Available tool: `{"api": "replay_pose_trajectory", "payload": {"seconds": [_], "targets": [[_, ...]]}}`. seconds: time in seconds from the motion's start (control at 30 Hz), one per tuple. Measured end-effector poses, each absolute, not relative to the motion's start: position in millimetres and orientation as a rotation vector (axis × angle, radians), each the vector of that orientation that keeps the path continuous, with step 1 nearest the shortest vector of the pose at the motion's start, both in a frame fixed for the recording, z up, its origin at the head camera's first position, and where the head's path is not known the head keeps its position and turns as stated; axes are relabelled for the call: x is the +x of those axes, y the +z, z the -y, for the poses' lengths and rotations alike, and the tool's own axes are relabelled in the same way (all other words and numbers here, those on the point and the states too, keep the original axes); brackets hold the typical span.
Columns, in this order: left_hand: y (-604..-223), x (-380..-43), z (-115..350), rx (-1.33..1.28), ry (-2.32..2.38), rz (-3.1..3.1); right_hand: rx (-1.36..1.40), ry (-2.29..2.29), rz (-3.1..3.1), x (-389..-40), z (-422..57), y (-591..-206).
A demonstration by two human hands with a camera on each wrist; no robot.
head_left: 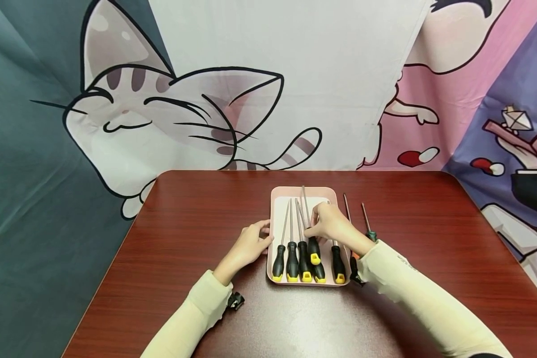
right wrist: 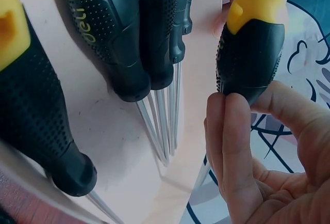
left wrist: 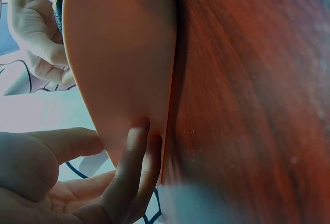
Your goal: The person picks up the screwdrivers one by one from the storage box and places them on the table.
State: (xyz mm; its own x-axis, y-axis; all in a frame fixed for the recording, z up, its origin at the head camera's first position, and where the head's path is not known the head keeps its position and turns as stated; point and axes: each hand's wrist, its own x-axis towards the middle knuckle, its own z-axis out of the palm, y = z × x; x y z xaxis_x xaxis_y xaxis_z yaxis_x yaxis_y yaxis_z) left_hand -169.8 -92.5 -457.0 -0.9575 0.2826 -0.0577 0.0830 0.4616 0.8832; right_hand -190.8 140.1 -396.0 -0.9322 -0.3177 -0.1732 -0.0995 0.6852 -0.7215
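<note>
My right hand (head_left: 333, 224) pinches a screwdriver (head_left: 313, 248) with a black and yellow handle just above the pink tray (head_left: 304, 191). In the right wrist view the fingers and thumb are at the shaft end of its handle (right wrist: 250, 53). Several similar screwdrivers (head_left: 292, 263) lie side by side in the tray, shafts pointing away from me. Apart from them, one more screwdriver (head_left: 338, 263) lies along the tray's right side. My left hand (head_left: 249, 243) touches the tray's left side; the left wrist view shows extended fingers (left wrist: 133, 154) against its outer wall (left wrist: 121, 53).
Right of the tray, a screwdriver with a green and black handle (head_left: 371, 234) lies on the brown table (head_left: 206, 209). Another screwdriver shaft (head_left: 346, 206) shows beside the tray, its handle partly hidden by my right wrist. A cartoon-printed cloth (head_left: 295, 44) hangs behind the table.
</note>
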Motion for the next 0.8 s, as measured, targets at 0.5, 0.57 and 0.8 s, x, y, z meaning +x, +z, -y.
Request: {"api": "replay_pose_trajectory", "payload": {"seconds": [0.5, 0.57, 0.8], "targets": [[-456, -168, 93, 0.308, 1.525, -2.495, -0.315, -1.034, -2.670, -189, -157, -392], [-455, -169, 93, 0.308, 1.523, -2.495, -0.298, -1.077, -2.636, -189, -159, -392], [-456, -169, 93, 0.308, 1.513, -2.501, -0.319, -1.097, -2.667, -188, -166, -388]]}}
